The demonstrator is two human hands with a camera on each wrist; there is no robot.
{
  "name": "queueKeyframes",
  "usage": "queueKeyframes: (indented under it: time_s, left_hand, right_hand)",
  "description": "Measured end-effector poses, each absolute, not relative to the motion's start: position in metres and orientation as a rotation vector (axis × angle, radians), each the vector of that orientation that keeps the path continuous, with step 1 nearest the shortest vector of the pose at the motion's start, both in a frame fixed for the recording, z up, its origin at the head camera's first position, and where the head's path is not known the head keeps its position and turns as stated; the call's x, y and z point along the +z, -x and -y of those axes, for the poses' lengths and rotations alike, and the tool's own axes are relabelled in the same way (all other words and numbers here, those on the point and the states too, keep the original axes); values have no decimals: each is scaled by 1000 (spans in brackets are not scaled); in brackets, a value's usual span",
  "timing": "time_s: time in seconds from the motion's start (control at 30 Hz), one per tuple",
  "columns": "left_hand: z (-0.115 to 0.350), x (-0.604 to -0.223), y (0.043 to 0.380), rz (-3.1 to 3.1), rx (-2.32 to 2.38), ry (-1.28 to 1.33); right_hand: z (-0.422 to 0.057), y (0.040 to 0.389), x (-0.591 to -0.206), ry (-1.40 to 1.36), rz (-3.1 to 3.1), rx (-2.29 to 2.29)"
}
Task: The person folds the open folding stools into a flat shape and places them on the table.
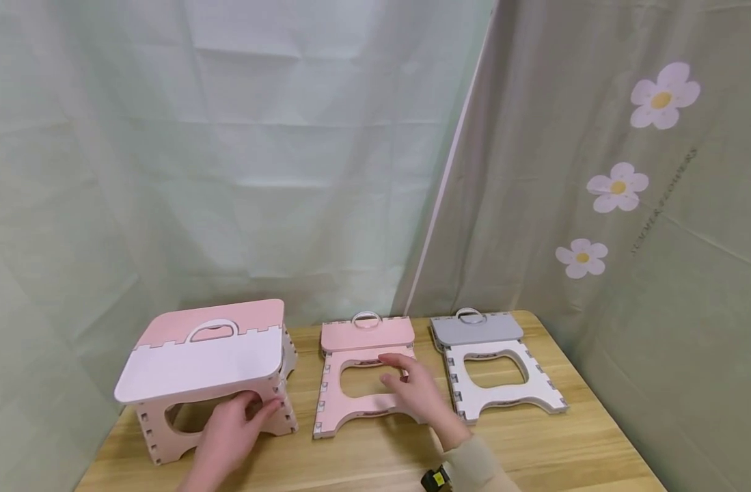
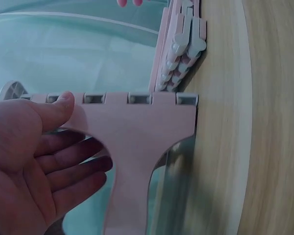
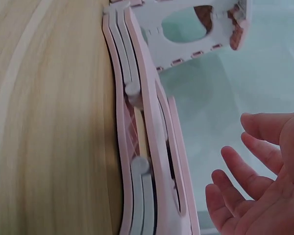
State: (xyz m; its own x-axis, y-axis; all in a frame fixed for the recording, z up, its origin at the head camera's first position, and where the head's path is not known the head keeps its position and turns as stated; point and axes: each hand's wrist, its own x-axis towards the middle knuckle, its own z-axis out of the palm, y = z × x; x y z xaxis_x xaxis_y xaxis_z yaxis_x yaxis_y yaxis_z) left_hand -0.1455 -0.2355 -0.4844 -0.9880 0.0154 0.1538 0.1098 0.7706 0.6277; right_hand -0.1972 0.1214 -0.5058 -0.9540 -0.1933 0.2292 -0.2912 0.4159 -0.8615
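Note:
At the left, a pink and white folding stool (image 1: pixel 203 362) stands unfolded on its legs, its white arched handle on top. My left hand (image 1: pixel 230 427) is at its front leg panel; the thumb lies on the outer face and the fingers reach into the panel's opening, as the left wrist view shows on the pink leg panel (image 2: pixel 132 127). My right hand (image 1: pixel 415 389) hovers over a pink folding stool (image 1: pixel 367 336) lying folded flat in the middle. Its fingers are spread and loosely bent, with nothing in them. The right wrist view shows this folded stool (image 3: pixel 152 117) edge-on beside the hand.
A grey and white folding stool (image 1: pixel 476 329) lies folded on the right of the wooden table (image 1: pixel 572 451). A small black object with a yellow label (image 1: pixel 437 478) is by the right sleeve at the front. Curtains (image 1: pixel 289 171) hang behind the table and at both sides.

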Motion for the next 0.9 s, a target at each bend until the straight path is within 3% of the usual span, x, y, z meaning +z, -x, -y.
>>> queueKeyframes:
  time_s: [0.27, 0.53, 0.7, 0.9]
  left_hand:
    - [261, -483, 131, 2701, -942, 171]
    - [302, -484, 106, 2554, -896, 26]
    - [322, -481, 90, 2340, -967, -193]
    - [343, -476, 80, 2050, -1173, -654]
  right_hand:
    - [-103, 195, -505, -511, 2577, 1578]
    - [-82, 191, -505, -554, 2612, 1610]
    - [-74, 191, -508, -591, 2629, 1617]
    - [-63, 192, -509, -624, 2655, 1572]
